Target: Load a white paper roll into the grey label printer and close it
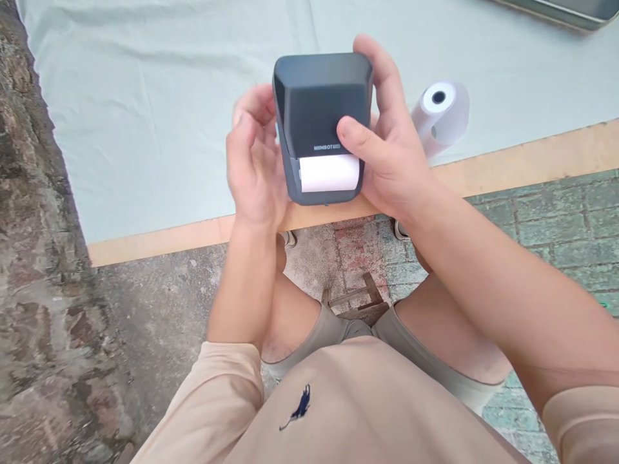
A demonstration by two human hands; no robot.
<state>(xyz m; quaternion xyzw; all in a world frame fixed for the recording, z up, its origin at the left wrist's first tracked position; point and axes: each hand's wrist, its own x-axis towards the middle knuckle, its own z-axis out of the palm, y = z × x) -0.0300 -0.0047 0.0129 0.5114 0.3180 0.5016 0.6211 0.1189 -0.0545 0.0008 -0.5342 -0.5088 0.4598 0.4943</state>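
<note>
A dark label printer [314, 109] marked NIIMBOT is held up between my two hands, above the table's near edge. White paper [329, 174] shows in the slot at its lower end. My right hand [391, 135] grips the printer's right side, thumb on the lid and a finger along the upper corner. My left hand [256, 154] is at the left side with its fingers curled against the casing; its fingertips are partly hidden. Just right of my right hand, a white paper roll [438, 113] stands on the cloth with its loose end curling away.
A pale cloth [169, 129] covers the table, whose bare wooden edge [532, 154] faces me. At the upper right lies part of a dark tray-like object [565, 14]. A rough stone wall [48, 290] runs along the left. Below me is a wooden stool [360, 299].
</note>
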